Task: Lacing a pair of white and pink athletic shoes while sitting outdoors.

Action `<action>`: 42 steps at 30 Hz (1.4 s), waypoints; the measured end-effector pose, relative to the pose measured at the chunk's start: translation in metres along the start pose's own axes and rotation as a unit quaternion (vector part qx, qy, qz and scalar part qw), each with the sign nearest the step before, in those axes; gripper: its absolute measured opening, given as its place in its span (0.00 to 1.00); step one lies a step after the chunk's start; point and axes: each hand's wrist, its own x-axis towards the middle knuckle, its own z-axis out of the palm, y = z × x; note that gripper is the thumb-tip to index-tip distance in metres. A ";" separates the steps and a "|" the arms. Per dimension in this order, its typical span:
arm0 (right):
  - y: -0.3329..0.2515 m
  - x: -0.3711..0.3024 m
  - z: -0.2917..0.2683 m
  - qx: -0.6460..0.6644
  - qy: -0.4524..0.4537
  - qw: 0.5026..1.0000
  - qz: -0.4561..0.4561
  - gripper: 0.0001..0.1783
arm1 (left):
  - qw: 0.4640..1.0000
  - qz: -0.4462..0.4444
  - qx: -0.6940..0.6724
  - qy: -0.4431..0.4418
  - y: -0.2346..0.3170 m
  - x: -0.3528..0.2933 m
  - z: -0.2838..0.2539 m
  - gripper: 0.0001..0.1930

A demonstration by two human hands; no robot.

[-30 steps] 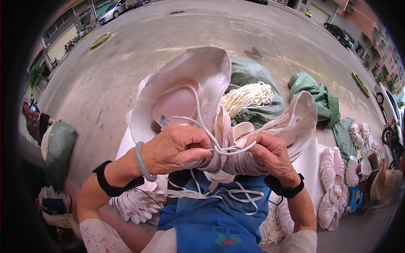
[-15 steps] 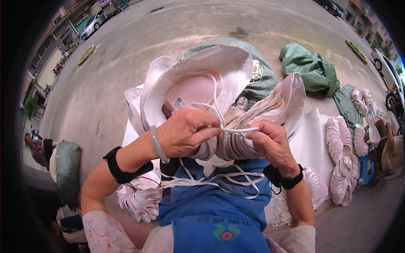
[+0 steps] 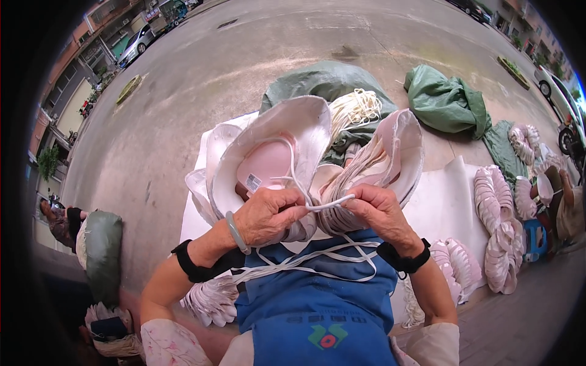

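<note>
the left hand (image 3: 268,215) and the right hand (image 3: 378,210) sit close together above a blue apron (image 3: 317,305). both hands pinch one white cord (image 3: 329,204) that runs between them. the fingers are curled tight on it. right behind the hands stands a stack of white and pink hat-like pieces (image 3: 274,155), and the left hand touches it. more white cords (image 3: 305,262) lie loose on the apron. green sacks (image 3: 448,100) rest on the grey ground (image 3: 183,110) farther back.

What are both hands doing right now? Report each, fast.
Left hand: closed, pinching the white cord.
Right hand: closed, pinching the same cord at its other end.
</note>
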 end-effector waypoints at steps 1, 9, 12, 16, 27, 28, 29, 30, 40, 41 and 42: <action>0.003 0.003 0.005 -0.012 0.004 1.000 0.010 0.08 | 1.000 -0.023 -0.012 -0.003 -0.008 -0.006 -0.001 0.08; 0.011 0.031 0.035 -0.018 0.047 0.998 0.033 0.08 | 0.997 -0.063 -0.052 0.010 -0.038 -0.018 -0.002 0.12; 0.015 0.032 0.035 -0.040 0.025 0.998 0.031 0.07 | 0.989 -0.040 -0.134 0.043 -0.029 -0.015 0.007 0.14; 0.019 0.033 0.046 -0.019 -0.011 0.999 0.040 0.07 | 0.981 -0.098 -0.135 0.097 -0.028 -0.006 0.015 0.14; 0.025 0.042 0.057 -0.050 0.024 0.998 0.043 0.07 | 0.849 -0.086 -0.512 0.099 -0.059 -0.028 0.001 0.18; 0.024 0.039 0.061 -0.043 0.027 0.997 0.057 0.07 | 0.840 -0.070 -0.529 0.100 -0.067 -0.030 0.004 0.18; 0.021 0.036 0.062 -0.082 0.029 0.996 0.036 0.07 | 0.858 -0.060 -0.497 0.111 -0.070 -0.029 0.009 0.20; 0.021 0.027 0.056 -0.102 0.051 0.993 0.032 0.07 | 0.874 -0.053 -0.472 0.103 -0.062 -0.021 0.012 0.21; 0.022 0.016 0.035 -0.264 -0.030 0.964 -0.019 0.10 | 0.956 0.107 -0.190 0.197 -0.053 -0.021 0.029 0.19; 0.022 0.020 0.034 -0.242 0.001 0.970 -0.018 0.11 | 0.953 0.087 -0.234 0.171 -0.043 -0.021 0.023 0.18; 0.015 0.023 0.043 -0.249 -0.012 0.968 -0.019 0.11 | 0.944 0.082 -0.286 0.144 -0.043 -0.026 0.018 0.18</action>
